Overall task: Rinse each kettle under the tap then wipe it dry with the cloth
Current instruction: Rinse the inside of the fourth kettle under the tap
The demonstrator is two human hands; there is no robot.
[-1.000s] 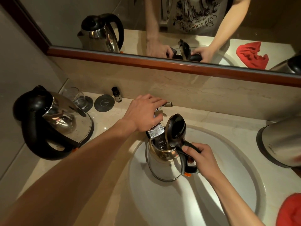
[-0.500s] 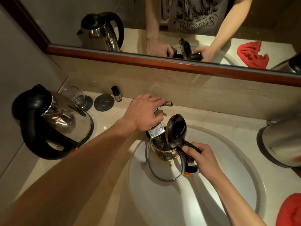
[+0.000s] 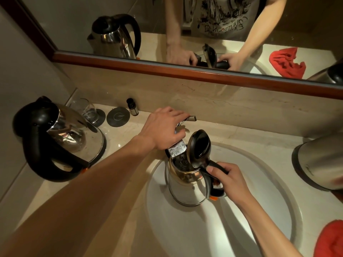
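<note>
A dim bathroom, warm light on a beige marble vanity top point(image 3: 130, 191) with a long wood-framed mirror point(image 3: 185, 71) above it and a white oval basin point(image 3: 250, 229) sunk into the stone. In that basin stands the polished steel kettle with a black handle and black flip lid point(image 3: 183, 186), lid upright, mouth right under the square chrome tap spout point(image 3: 178, 150), water glinting inside. The right hand point(image 3: 230, 180) has its fingers wrapped round the top of the handle, wrist low, forearm coming in from the lower right. The left hand point(image 3: 163, 127) lies curled over the tap lever, fingers bent down on it, arm stretched long across the counter from the lower left. I'd judge the kettle rigid and growing heavy as it fills, its wet steel wall slippery, so the handle looks the only sure hold, with a palm under the base when tipping. A second steel kettle with black handle point(image 3: 55, 140) waits on the left, a third steel one point(image 3: 319, 164) on the right, and the red cloth point(image 3: 332, 242) sits at the near right corner.
</note>
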